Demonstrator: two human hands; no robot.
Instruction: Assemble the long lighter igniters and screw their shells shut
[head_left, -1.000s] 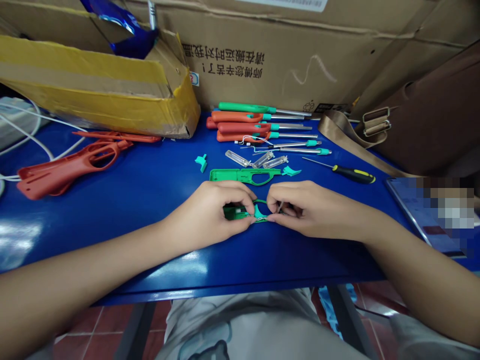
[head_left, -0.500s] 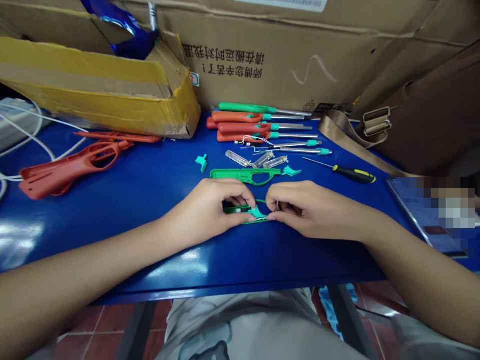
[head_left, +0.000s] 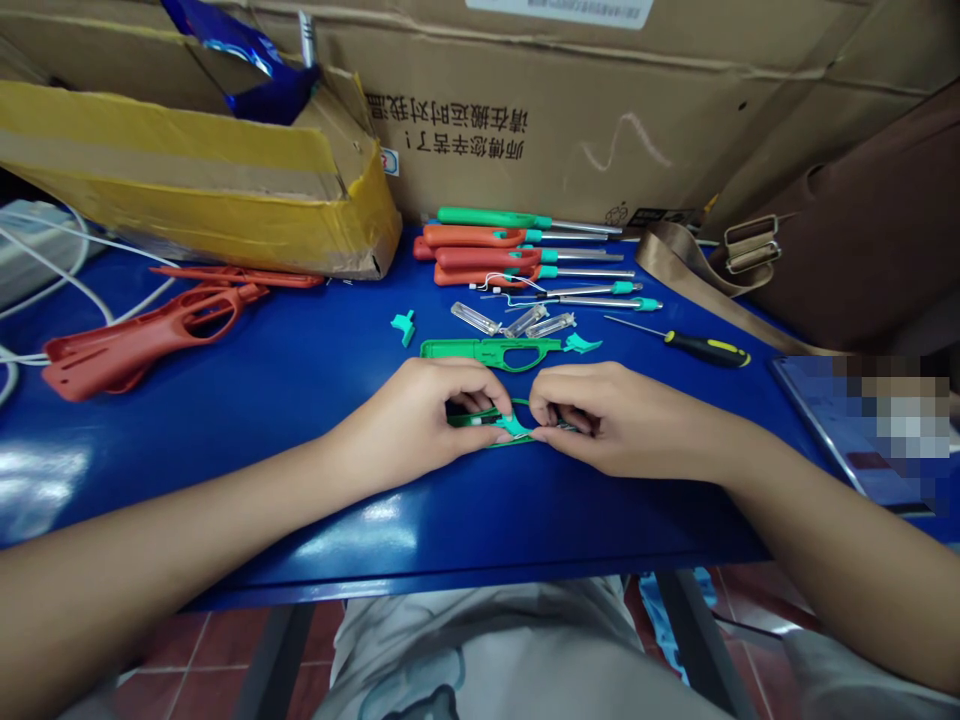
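Note:
Between my hands, on the blue table, lies a half casing of a green lighter (head_left: 498, 444) with a teal trigger (head_left: 513, 427) and a small white-and-black part seated in it. My left hand (head_left: 442, 405) is closed on the casing, thumb and fingertip pinching around the trigger. My right hand (head_left: 600, 415) is closed at the casing's right end, its fingertips on a thin silvery piece mostly hidden by the fingers. Just beyond, another green casing half (head_left: 457, 349) lies flat, a loose teal trigger (head_left: 582, 343) at its right end.
Behind are clear fuel tanks (head_left: 475, 318), metal lighter tubes (head_left: 600, 300) with wires, and several long lighters (head_left: 480, 256). A screwdriver (head_left: 709, 349) and a tablet-like device (head_left: 840, 430) lie right. Red casings (head_left: 127, 345), cables and a taped carton (head_left: 300, 220) occupy the left.
My right fingers have shifted slightly at the casing's right end, and a silvery bit now shows between them. My left hand keeps its hold.

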